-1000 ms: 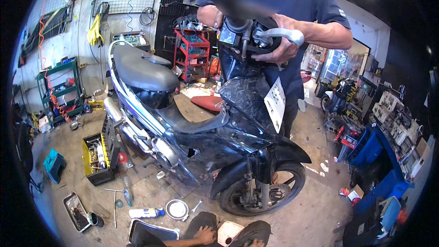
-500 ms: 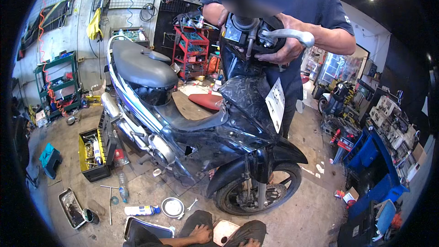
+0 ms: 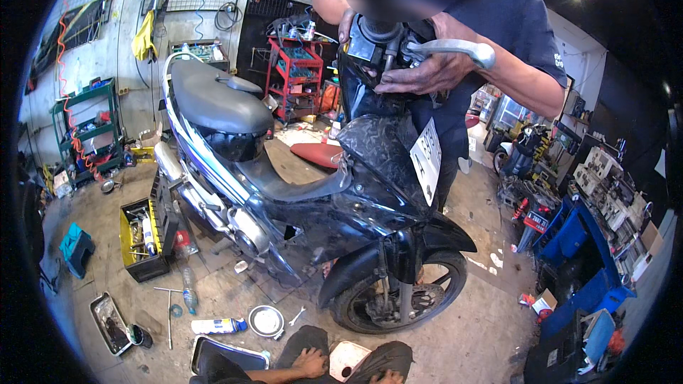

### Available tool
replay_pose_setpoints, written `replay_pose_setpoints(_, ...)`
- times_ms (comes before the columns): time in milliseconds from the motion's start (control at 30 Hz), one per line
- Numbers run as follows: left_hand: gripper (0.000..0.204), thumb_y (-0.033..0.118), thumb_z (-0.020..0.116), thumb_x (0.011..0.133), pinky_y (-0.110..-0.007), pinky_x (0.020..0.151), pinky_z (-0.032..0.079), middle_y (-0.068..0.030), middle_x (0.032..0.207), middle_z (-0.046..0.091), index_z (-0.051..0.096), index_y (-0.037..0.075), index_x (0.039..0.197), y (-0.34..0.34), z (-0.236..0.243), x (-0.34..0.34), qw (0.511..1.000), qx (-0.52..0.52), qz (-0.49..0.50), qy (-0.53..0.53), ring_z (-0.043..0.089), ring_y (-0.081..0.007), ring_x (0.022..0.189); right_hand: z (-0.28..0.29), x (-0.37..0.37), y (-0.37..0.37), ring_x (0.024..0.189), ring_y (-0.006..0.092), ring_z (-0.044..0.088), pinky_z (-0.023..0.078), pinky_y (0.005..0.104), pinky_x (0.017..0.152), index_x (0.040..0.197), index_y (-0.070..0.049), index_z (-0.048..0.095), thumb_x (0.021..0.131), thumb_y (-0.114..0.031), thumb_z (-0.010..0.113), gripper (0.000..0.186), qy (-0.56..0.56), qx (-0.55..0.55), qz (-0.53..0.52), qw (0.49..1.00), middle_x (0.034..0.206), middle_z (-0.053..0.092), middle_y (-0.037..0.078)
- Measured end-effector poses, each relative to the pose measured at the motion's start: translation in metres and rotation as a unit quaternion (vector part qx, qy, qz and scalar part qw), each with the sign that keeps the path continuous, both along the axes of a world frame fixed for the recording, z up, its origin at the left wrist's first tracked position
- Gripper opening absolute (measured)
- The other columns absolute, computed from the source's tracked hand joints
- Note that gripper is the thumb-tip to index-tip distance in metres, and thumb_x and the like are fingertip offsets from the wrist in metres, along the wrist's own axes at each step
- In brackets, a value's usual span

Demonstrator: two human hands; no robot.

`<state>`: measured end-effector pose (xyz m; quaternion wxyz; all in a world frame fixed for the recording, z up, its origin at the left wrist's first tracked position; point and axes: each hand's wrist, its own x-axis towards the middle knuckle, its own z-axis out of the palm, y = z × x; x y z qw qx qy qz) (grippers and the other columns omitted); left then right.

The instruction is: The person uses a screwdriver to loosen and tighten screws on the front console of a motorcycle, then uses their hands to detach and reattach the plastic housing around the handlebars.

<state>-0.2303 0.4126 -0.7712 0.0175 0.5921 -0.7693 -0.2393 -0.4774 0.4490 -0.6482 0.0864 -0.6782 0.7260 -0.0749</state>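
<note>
My left hand lies open on my left knee, fingers spread on the dark trousers. At the lower edge, my right hand rests on the other leg, partly cut off, its visible fingers apart and holding nothing. Between the knees shows a pale seat with a hole. In front of me stands a black motorcycle, its front wheel close to my knees. Behind its handlebar, another person in a dark T-shirt has both hands on it, one below the silver lever.
Near my left leg lie a tray, a spray can, a round metal dish and a spanner. Farther left are a T-handle wrench, a plastic bottle and a toolbox. A blue bin stands right.
The other person has leaned to the right, and one of their hands has shifted under the lever, its fingers reaching farther left. My hands stay on my legs.
</note>
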Motion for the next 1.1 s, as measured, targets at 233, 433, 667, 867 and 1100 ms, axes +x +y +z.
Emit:
replay_pose_setpoints(233,0.043,0.037,0.053,0.09,-0.056,0.102,0.037,-0.0187,0.127,0.057,0.064,0.009,0.12,0.001,0.007,-0.001,1.0,-0.008,0.002,-0.004,0.048,-0.0365,0.124,0.001,-0.001,0.0,0.105,0.0483,0.056,0.044,0.0539,0.093,0.12,0.006,0.058,0.094,-0.03,0.055,0.045,-0.003,0.004,0.0,1.0,0.115,0.058,0.033)
replay_pose_setpoints(433,0.043,0.039,0.053,0.09,-0.055,0.1,0.038,-0.0181,0.127,0.057,0.065,0.009,0.12,0.001,0.001,-0.001,1.0,-0.018,0.002,0.004,0.049,-0.0364,0.124,0.002,-0.001,-0.001,0.103,0.0484,0.056,0.044,0.0539,0.093,0.12,0.006,0.059,0.093,-0.03,0.055,0.045,-0.004,0.004,-0.001,1.0,0.114,0.059,0.033)
replay_pose_setpoints(667,0.045,0.04,0.052,0.091,-0.055,0.101,0.037,-0.0191,0.127,0.056,0.064,0.009,0.121,0.0,0.003,0.0,1.0,-0.009,-0.005,-0.006,0.049,-0.037,0.124,0.005,0.002,-0.004,0.102,0.0485,0.056,0.044,0.0539,0.092,0.119,0.006,0.059,0.093,-0.029,0.055,0.044,-0.002,0.005,0.001,1.0,0.113,0.059,0.033)
replay_pose_setpoints(867,0.045,0.041,0.051,0.091,-0.055,0.102,0.036,-0.0195,0.128,0.056,0.064,0.01,0.122,0.0,-0.002,-0.001,1.0,-0.017,0.001,-0.006,0.048,-0.0377,0.124,0.005,0.001,-0.007,0.101,0.0485,0.057,0.045,0.0538,0.091,0.118,0.006,0.059,0.093,-0.029,0.056,0.043,0.0,0.002,0.002,1.0,0.112,0.059,0.033)
replay_pose_setpoints(1100,0.044,0.04,0.052,0.09,-0.056,0.101,0.037,-0.0191,0.124,0.058,0.065,0.01,0.12,0.0,-0.005,-0.001,1.0,-0.017,0.001,-0.007,0.049,-0.0373,0.123,0.001,-0.001,-0.006,0.1,0.0486,0.057,0.045,0.0538,0.091,0.117,0.006,0.059,0.093,-0.028,0.056,0.042,-0.008,-0.004,0.003,1.0,0.111,0.059,0.033)
